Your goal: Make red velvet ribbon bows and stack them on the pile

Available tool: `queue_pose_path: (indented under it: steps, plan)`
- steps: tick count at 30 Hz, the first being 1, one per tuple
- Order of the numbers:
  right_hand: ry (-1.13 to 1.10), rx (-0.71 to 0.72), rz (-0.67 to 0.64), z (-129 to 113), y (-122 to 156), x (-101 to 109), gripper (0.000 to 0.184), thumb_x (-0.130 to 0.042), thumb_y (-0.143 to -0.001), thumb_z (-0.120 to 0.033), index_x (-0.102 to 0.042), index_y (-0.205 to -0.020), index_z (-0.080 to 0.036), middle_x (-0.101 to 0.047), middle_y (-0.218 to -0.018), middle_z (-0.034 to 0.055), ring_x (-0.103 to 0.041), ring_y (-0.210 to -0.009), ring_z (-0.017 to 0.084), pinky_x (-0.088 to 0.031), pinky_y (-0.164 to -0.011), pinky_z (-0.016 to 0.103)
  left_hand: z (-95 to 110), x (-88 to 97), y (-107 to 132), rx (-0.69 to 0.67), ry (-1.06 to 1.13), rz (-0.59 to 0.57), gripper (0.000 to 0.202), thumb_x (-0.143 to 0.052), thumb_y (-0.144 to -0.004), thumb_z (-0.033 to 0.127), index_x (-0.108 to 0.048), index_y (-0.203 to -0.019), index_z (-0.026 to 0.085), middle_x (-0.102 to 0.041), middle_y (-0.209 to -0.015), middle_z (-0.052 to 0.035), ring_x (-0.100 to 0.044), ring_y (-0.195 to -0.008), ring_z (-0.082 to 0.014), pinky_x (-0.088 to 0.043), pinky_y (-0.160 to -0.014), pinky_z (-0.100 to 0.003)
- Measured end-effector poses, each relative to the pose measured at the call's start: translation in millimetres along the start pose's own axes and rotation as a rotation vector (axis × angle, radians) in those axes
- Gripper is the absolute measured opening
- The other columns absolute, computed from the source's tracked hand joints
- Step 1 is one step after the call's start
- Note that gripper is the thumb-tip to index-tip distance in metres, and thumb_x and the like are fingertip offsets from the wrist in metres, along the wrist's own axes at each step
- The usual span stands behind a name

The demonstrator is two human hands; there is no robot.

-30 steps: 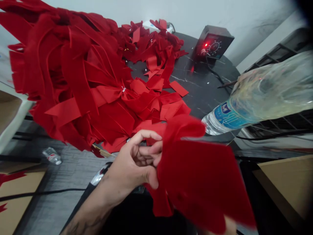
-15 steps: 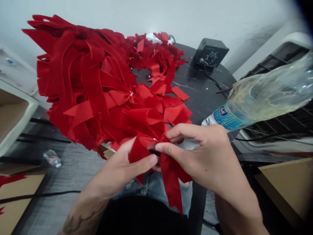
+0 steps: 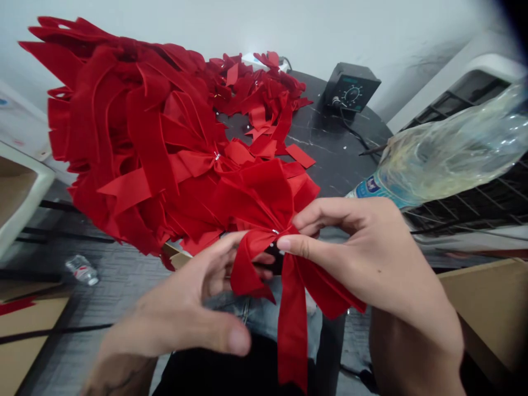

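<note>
A red ribbon bow (image 3: pixel 272 242) with long tails hangs over the near edge of the black round table (image 3: pixel 330 148). My right hand (image 3: pixel 363 258) pinches the bow at its knot, where a small metal tie glints. My left hand (image 3: pixel 185 313) is below and left of the knot; its fingertips touch the bow's left loop, fingers partly spread, thumb free. A big heap of finished red bows (image 3: pixel 136 132) covers the table's left half.
Cut red ribbon pieces (image 3: pixel 264 104) lie at the table's far side. A black dial box (image 3: pixel 350 91) stands at the back right. A clear plastic water bottle (image 3: pixel 437 159) looms close on the right. Cardboard boxes (image 3: pixel 490 308) stand on the floor, with a small bottle (image 3: pixel 82 269) lower left.
One second ago my left hand held a blurred bow close to the camera. My right hand then came in and took the knot; my left hand has since loosened and dropped lower.
</note>
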State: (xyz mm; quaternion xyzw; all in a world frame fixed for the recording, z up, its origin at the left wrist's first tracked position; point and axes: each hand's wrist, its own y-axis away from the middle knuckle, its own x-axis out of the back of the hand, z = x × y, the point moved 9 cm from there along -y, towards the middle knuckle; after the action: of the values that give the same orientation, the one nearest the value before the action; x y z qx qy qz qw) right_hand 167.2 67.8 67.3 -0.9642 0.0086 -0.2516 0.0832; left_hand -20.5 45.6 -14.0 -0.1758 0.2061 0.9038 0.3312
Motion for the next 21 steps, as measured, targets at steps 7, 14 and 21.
queue_pose_path:
  steps: [7, 14, 21]
  plan:
    - [-0.021, -0.011, -0.011, 0.8, -1.3, 5.8, 0.015, -0.090, -0.086, -0.020, -0.080, -0.075, -0.021, -0.077, -0.068, -0.0048, -0.067, -0.057, 0.010, -0.050, -0.053, 0.017, -26.6, -44.3, -29.7, 0.008, -0.033, 0.194, 0.023, -0.080, -0.099, 0.039, -0.066, -0.095, 0.022, -0.061, -0.075, 0.0037, -0.054, -0.056, -0.0100, -0.049, -0.057, -0.022]
    - [-0.182, -0.121, -0.125, 27.9, 4.8, 2.6, 0.014, -0.086, -0.089, -0.025, -0.079, -0.079, -0.019, -0.076, -0.073, -0.0020, -0.063, -0.064, 0.012, -0.050, -0.061, 0.021, -64.2, -32.9, -9.3, 0.263, -0.128, -0.213, 0.052, -0.044, -0.112, 0.064, -0.070, -0.111, 0.019, -0.044, -0.077, 0.0037, -0.035, -0.063, -0.0114, -0.032, -0.057, -0.025]
    - [-0.290, -0.067, -0.236, 22.3, 11.8, -18.8, 0.013, -0.075, -0.100, -0.020, -0.087, -0.097, -0.025, -0.083, -0.086, -0.0037, -0.075, -0.077, 0.016, -0.057, -0.071, 0.025, -5.9, -7.0, -16.2, -0.032, -0.221, 0.022, 0.066, -0.089, -0.081, 0.069, -0.078, -0.132, 0.029, -0.073, -0.105, -0.0074, -0.068, -0.100, -0.0280, -0.058, -0.092, -0.040]
